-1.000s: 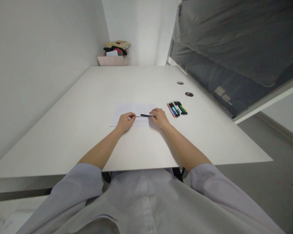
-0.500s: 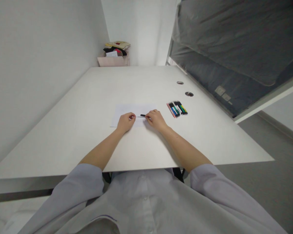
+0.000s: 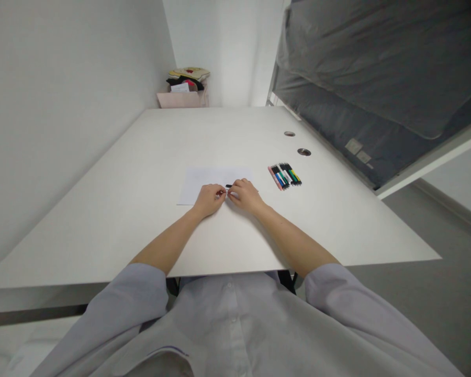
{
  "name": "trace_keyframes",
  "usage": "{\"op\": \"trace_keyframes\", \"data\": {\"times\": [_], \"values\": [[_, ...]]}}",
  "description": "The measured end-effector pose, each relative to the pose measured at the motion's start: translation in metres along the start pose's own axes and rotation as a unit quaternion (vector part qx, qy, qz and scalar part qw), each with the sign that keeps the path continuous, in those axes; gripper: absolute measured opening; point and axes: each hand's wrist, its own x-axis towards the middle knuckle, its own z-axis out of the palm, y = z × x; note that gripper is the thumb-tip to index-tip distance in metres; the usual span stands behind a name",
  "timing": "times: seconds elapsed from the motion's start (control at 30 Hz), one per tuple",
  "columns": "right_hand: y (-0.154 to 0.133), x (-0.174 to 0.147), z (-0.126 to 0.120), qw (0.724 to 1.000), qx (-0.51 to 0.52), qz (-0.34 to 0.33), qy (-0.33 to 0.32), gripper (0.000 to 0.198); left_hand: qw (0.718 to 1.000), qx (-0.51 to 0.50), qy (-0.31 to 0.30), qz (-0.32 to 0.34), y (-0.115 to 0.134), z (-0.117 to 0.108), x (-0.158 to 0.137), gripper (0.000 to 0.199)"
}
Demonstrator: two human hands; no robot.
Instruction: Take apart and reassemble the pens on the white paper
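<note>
My left hand (image 3: 210, 200) is closed in a pinch over the front part of a white sheet of paper (image 3: 198, 178). Close beside it, my right hand (image 3: 246, 196) pinches a thin, pen-like stick, mostly hidden by the fingers. A small dark end of the stick (image 3: 258, 190) sticks out to the right of that hand. The fingertips of both hands almost meet, with a small pale bit between them. Just behind the fingertips, a short black piece (image 3: 228, 186), perhaps a pen cap, lies on the paper, partly covered by my right hand.
Several pens and markers (image 3: 284, 176) lie in a row on the white table (image 3: 141, 209), right of the paper. Two round holes (image 3: 304, 152) are beyond them. A pink box with cloth items (image 3: 180, 99) stands past the far edge. Dark fabric (image 3: 377, 68) borders the right.
My hands have come together, the left moving right and slightly nearer to me. The thin stick that showed between them is now mostly hidden by my fingers.
</note>
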Motion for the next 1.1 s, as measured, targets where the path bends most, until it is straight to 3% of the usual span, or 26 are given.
{"op": "trace_keyframes", "data": {"times": [0.33,0.6,1.0,1.1], "values": [[-0.001,-0.001,-0.002,0.997,-0.040,0.037,-0.054,0.025,0.996,0.032,0.000,-0.080,-0.013,0.002,0.001,0.017],[-0.002,0.000,-0.003,0.996,-0.049,0.039,-0.062,0.025,0.997,0.053,0.037,-0.048,-0.015,0.003,0.003,0.025],[-0.003,0.001,-0.002,0.995,-0.044,0.057,-0.065,0.025,0.997,0.070,0.001,-0.042,-0.012,0.002,0.006,0.026],[-0.004,0.000,-0.003,0.995,-0.049,0.055,-0.067,0.026,0.996,0.067,0.001,-0.053,-0.011,0.003,0.005,0.035]]}}
